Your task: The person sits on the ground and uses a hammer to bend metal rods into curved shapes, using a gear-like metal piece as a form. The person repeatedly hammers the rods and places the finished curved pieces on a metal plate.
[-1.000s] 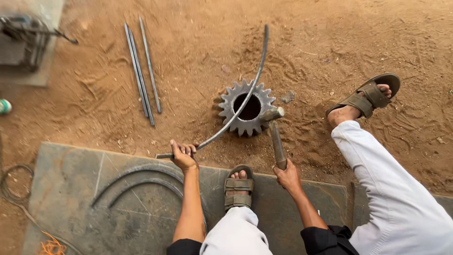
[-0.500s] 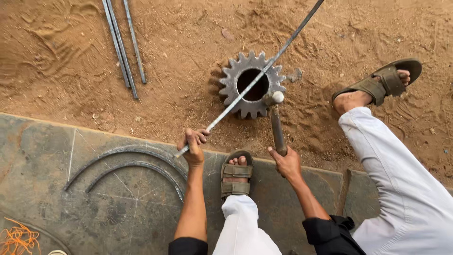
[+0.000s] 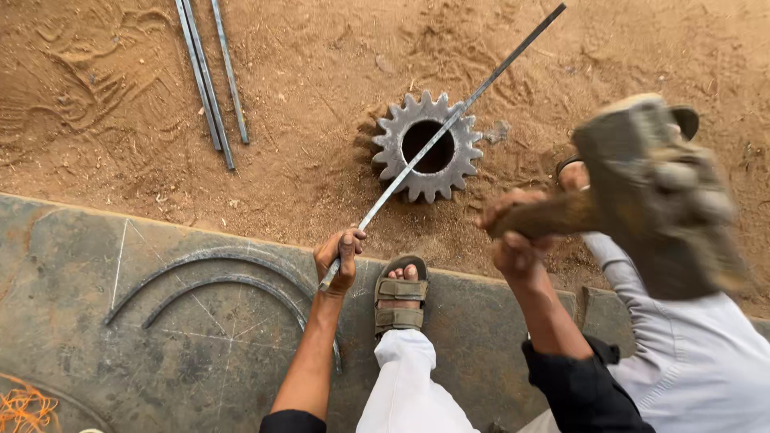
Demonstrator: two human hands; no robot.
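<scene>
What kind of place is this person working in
Most likely an open-air metalworking yard. The ground is bare sand, a large steel gear lies in it as a makeshift anvil, and bent and straight rods rest nearby. The left hand holds a metal bar across the gear; the right hand swings a hammer.

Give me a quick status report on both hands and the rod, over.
Left hand grips the flat metal rod laid across the gear. Right hand holds the hammer raised, blurred. Nothing on the gear besides the rod.
</scene>
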